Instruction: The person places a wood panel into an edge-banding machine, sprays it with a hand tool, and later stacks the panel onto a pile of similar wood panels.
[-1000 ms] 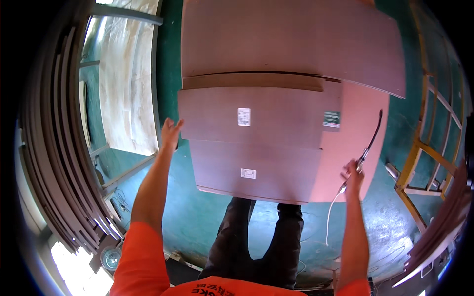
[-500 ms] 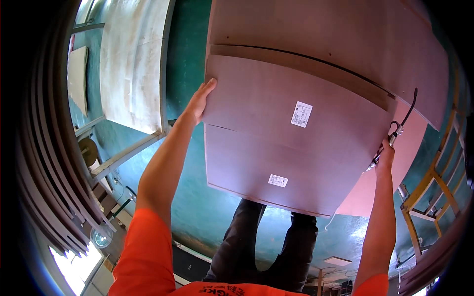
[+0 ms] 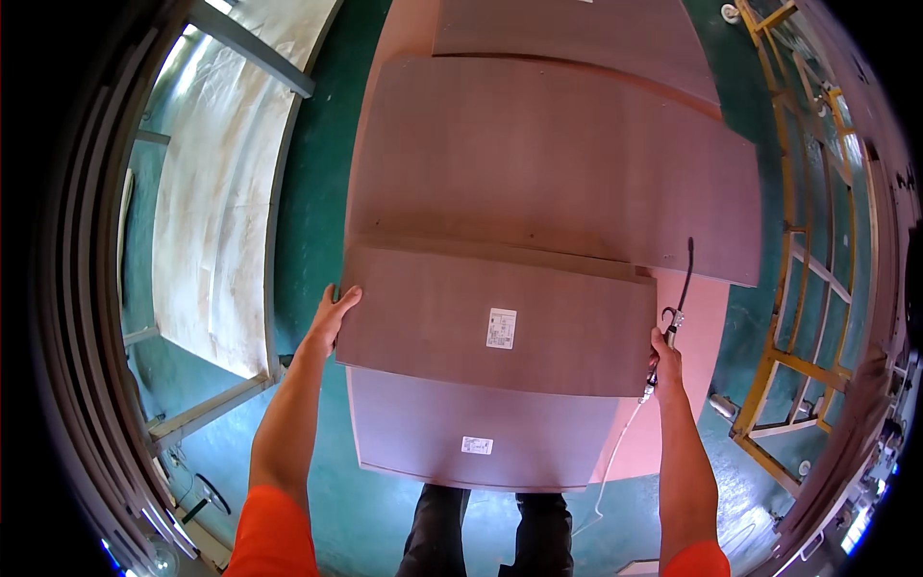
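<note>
I hold a brown rectangular panel [image 3: 500, 322] with a small white label by its two short edges, flat above a pile of similar panels. My left hand [image 3: 334, 313] grips its left edge, fingers curled over the top. My right hand [image 3: 665, 356] grips the right edge and also holds a thin tool with a black hose [image 3: 684, 274] and a white cord [image 3: 615, 452] hanging from it. Just below lies another labelled brown panel [image 3: 471, 442].
Larger brown boards [image 3: 558, 163] are stacked further ahead on a pinkish sheet [image 3: 697, 317]. A pale sheet on a grey metal frame [image 3: 216, 212] stands left. Yellow metal racks [image 3: 808, 317] stand right. Dark panels lean at the far left. The floor [image 3: 317, 173] is green.
The panel has swung from tilted to square and sits lower over the pile. Both hands stayed on its edges, and the view has shifted forward along the stack.
</note>
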The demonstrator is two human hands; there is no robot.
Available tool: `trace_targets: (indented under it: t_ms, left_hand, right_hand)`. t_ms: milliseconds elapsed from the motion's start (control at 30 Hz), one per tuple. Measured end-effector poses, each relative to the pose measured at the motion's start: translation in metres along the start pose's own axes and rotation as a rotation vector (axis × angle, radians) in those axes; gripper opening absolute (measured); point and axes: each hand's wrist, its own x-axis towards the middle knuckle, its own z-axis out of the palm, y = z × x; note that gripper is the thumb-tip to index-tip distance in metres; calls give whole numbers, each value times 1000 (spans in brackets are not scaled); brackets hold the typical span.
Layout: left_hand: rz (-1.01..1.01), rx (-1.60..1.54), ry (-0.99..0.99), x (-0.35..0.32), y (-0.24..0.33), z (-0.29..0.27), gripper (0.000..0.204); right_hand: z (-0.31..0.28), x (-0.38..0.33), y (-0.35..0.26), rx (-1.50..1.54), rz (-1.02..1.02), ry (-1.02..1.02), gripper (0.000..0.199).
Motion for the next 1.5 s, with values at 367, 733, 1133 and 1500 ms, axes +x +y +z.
trace_targets:
  t_ms: [367, 733, 1133, 1500]
  left_hand:
    - [70, -172, -160, 9, -22, 2, 104]
    - [211, -234, -29, -111, -28, -37, 113]
    - [162, -137, -100, -204, -162, -76, 125]
    - [346, 756, 298, -178, -160, -57, 110]
  right_hand:
    - [-11, 30, 12, 35, 0, -96, 44]
    - [-48, -83, 18, 275, -220, -48, 43]
    - [-121, -215, 138, 146, -56, -273, 73]
    - [-102, -179, 194, 135, -20, -71, 76]
